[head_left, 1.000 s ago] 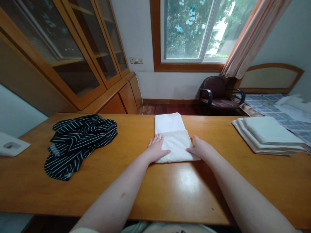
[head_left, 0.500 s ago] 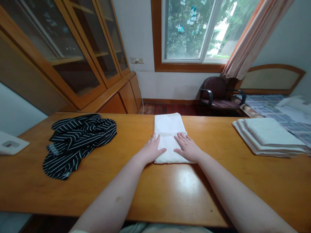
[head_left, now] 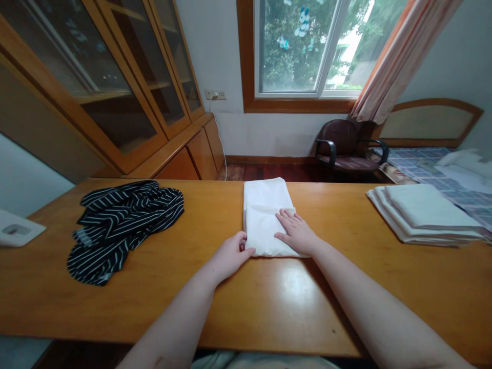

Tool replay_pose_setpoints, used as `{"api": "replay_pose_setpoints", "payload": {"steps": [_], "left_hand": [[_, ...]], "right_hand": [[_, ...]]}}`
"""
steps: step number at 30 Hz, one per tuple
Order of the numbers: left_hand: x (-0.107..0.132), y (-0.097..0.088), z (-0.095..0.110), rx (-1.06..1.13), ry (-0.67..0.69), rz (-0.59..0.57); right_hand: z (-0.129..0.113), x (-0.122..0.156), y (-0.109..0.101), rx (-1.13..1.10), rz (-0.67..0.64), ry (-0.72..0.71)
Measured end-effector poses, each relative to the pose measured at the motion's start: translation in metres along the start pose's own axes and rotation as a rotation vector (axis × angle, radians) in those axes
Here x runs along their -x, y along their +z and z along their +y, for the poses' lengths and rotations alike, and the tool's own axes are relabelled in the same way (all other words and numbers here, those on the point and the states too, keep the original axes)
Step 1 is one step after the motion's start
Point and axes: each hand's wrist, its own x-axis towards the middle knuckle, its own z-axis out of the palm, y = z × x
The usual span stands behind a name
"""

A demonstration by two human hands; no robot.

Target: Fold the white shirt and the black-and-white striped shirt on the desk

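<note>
A white cloth (head_left: 265, 193), folded into a narrow rectangle with its near part doubled over, lies on the wooden table in front of me. At its near left corner, my left hand (head_left: 229, 258) has curled fingers at the side edge and the thumb over the near edge, gripping the cloth there. My right hand (head_left: 298, 233) rests flat on the doubled part, fingers stretched towards the far side and the thumb pointing left.
On the table (head_left: 161, 302), a crumpled black garment with white stripes (head_left: 128, 225) lies left, and a stack of folded white cloths (head_left: 426, 212) right. A white object (head_left: 19, 228) stands at the left edge. Beyond are a glass-door cabinet (head_left: 161, 136) and an armchair (head_left: 342, 146).
My left hand has slid from lying flat on the cloth back towards me to its near left corner, and its fingers have curled. My right hand has stayed in place.
</note>
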Motion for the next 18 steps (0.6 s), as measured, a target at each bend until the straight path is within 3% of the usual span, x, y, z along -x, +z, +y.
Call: {"api": "replay_pose_setpoints", "payload": {"steps": [7, 14, 18], "left_hand": [[-0.011, 0.004, -0.008, -0.03, -0.173, 0.032], [-0.004, 0.007, 0.012, -0.502, -0.265, 0.097], [-0.003, 0.008, 0.016, -0.64, -0.279, 0.011]], "right_hand": [[-0.001, -0.003, 0.001, -0.007, -0.01, 0.039], [-0.003, -0.002, 0.003, -0.014, 0.025, 0.046], [-0.004, 0.0, 0.003, -0.001, 0.048, 0.002]]}}
